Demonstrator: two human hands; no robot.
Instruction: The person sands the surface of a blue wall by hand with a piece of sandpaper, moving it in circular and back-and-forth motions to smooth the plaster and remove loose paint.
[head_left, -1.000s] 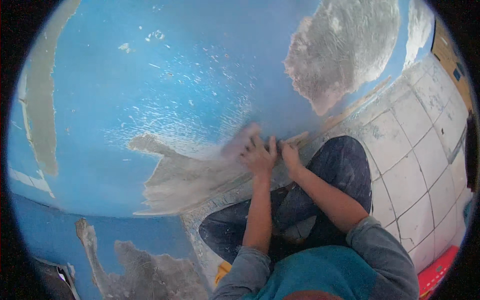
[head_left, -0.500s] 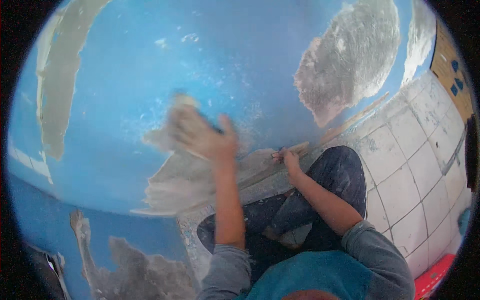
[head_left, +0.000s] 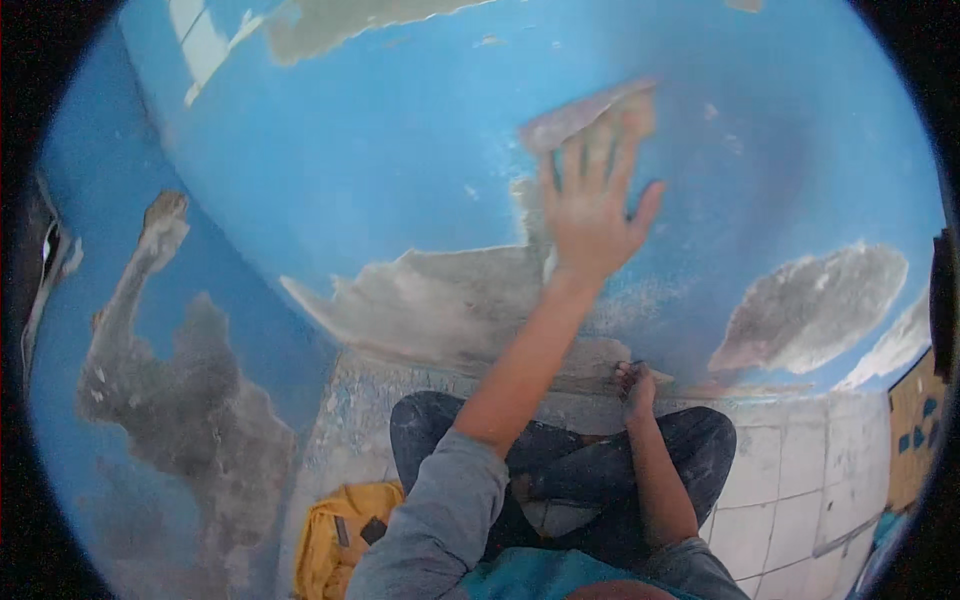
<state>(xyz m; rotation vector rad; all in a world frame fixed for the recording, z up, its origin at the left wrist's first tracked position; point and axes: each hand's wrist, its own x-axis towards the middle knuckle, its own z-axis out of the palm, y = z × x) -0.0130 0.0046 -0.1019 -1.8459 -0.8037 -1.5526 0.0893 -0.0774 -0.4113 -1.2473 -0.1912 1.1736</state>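
Under left hand (head_left: 590, 215) fingers (head_left: 600, 150): sandpaper (head_left: 585, 112) flat on blue wall (head_left: 400, 150) (peeling).

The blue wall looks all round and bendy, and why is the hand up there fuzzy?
Head view: the fisheye lens bows the flat blue wall toward the dark rim. Head view: the left hand and sanding sheet are smeared, likely by motion; the right hand looks sharper.

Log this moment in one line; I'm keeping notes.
left hand: flat, pressing sandpaper sheet to blue wall | right hand: low on wall base | seated on tiled floor
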